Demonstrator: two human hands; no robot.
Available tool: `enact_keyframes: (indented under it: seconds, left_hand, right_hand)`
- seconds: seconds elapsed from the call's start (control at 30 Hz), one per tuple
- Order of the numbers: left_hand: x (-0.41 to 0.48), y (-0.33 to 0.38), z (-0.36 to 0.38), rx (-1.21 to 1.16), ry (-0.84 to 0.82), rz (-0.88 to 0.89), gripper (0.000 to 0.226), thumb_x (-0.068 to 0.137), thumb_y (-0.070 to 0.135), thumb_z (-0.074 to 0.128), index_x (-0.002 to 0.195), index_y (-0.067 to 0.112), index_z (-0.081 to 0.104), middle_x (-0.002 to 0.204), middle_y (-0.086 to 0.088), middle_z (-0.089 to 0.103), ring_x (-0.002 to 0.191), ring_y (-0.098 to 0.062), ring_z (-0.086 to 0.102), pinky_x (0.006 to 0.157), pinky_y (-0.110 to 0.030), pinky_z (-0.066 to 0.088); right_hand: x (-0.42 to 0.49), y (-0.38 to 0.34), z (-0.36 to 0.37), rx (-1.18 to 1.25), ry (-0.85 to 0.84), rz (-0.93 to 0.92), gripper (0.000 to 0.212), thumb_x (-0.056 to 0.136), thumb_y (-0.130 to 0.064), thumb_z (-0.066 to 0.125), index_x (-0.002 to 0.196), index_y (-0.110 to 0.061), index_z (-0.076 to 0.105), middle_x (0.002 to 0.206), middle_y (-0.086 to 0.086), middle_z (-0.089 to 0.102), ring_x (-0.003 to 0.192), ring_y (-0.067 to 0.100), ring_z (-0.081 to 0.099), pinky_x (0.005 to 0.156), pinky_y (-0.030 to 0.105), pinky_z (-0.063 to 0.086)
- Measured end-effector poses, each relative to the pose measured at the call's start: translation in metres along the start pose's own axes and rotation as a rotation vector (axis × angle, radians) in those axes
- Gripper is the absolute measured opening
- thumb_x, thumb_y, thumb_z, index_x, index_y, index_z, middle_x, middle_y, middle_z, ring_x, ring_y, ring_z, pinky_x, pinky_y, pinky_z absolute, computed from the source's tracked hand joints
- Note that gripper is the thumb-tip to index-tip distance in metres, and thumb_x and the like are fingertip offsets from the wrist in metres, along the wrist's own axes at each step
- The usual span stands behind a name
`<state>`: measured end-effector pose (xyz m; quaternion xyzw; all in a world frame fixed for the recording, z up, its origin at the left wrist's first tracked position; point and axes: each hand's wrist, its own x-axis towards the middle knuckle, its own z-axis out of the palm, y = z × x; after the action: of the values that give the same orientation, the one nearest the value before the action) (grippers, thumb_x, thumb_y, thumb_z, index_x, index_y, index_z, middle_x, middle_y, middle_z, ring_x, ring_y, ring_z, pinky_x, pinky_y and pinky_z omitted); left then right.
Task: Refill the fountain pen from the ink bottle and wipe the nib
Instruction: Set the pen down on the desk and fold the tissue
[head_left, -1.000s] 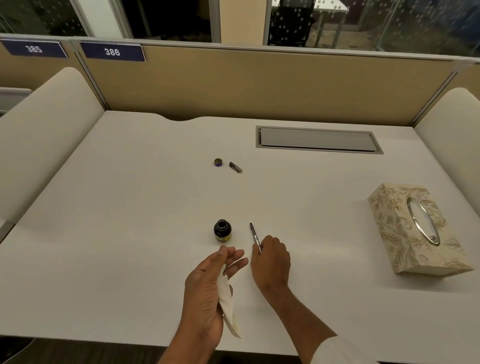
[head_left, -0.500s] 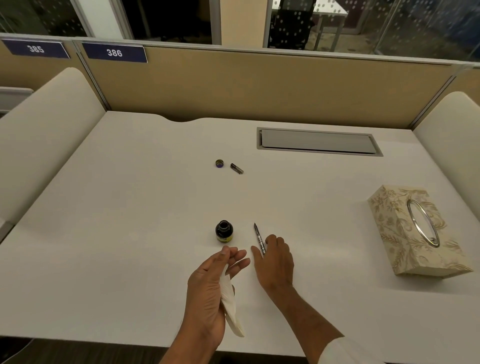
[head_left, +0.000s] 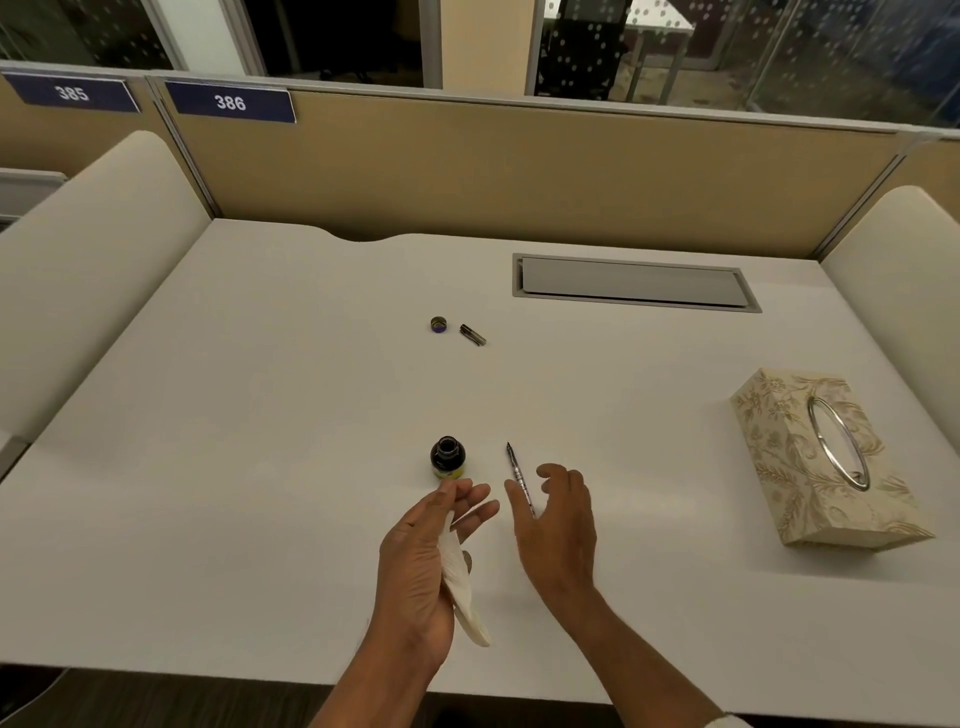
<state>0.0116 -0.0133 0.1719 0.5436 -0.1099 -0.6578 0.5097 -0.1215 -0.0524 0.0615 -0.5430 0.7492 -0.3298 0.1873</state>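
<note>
A slim silver-and-black fountain pen (head_left: 520, 479) is seen lying on the white desk (head_left: 260, 441) at lower centre, nib pointed toward the top of the frame; its lower end is hidden behind the right hand (head_left: 558, 525); that hand is spread wide, fingers curved, nothing gripped. Just left of the pen, a small dark glass ink bottle (head_left: 447, 457) is stood uncapped. The left hand (head_left: 423, 561) is closed loosely on a crumpled white tissue (head_left: 460, 587), fingertips near the bottle. Higher up at centre, a round bottle cap (head_left: 439, 325) and a short dark pen cap (head_left: 472, 334) are laid side by side; a floral beige tissue box (head_left: 818, 462) is set at the right.
</note>
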Motion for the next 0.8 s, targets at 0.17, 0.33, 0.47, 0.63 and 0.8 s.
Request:
enact_keyframes:
  seconds: [0.17,0.33,0.47,0.63,0.8]
  left_hand:
    - [-0.003,0.002,0.006,-0.067,-0.046,0.010,0.026,0.099,0.032,0.055,0.110,0.013,0.070,0.110,-0.005,0.080,0.094,-0.016,0.078,0.099,-0.046,0.030]
    - [-0.012,0.006,0.010,-0.112,-0.102,0.035,0.027,0.098,0.035,0.058,0.107,0.014,0.071,0.104,-0.006,0.080,0.082,-0.017,0.077,0.076,-0.035,0.056]
    - [-0.021,0.003,0.013,-0.112,-0.130,0.030,0.027,0.097,0.038,0.058,0.103,0.016,0.073,0.097,-0.005,0.079,0.068,-0.012,0.072,0.068,-0.032,0.056]
    - [-0.038,-0.003,0.021,-0.139,-0.141,0.029,0.029,0.097,0.041,0.060,0.102,0.016,0.072,0.089,-0.002,0.076,0.061,-0.009,0.063,0.050,-0.023,0.041]
    - [-0.066,-0.021,0.037,-0.168,-0.150,0.072,0.031,0.098,0.039,0.059,0.104,0.010,0.070,0.077,-0.004,0.072,0.056,-0.009,0.058,0.038,-0.019,0.033]
  right_hand:
    - [-0.040,-0.036,-0.041,0.284,-0.044,-0.003,0.027,0.091,-0.042,0.068,0.112,-0.031,0.056,0.104,-0.018,0.058,0.095,0.005,0.057,0.075,0.018,0.048]
    - [-0.074,-0.067,-0.080,0.399,-0.230,0.116,0.026,0.088,-0.047,0.070,0.108,-0.040,0.055,0.105,-0.023,0.062,0.100,-0.005,0.057,0.072,0.013,0.052]
    - [-0.091,-0.078,-0.099,0.484,-0.397,0.257,0.027,0.086,-0.054,0.065,0.107,-0.036,0.060,0.105,-0.016,0.068,0.097,0.002,0.065,0.075,0.013,0.053]
    - [-0.105,-0.075,-0.122,0.585,-0.499,0.394,0.025,0.087,-0.045,0.070,0.108,-0.035,0.060,0.105,-0.007,0.071,0.096,0.013,0.068,0.070,0.018,0.056]
    - [-0.119,-0.062,-0.153,0.652,-0.540,0.448,0.023,0.087,-0.033,0.075,0.107,-0.026,0.067,0.100,-0.003,0.075,0.089,0.014,0.070,0.066,0.017,0.055]
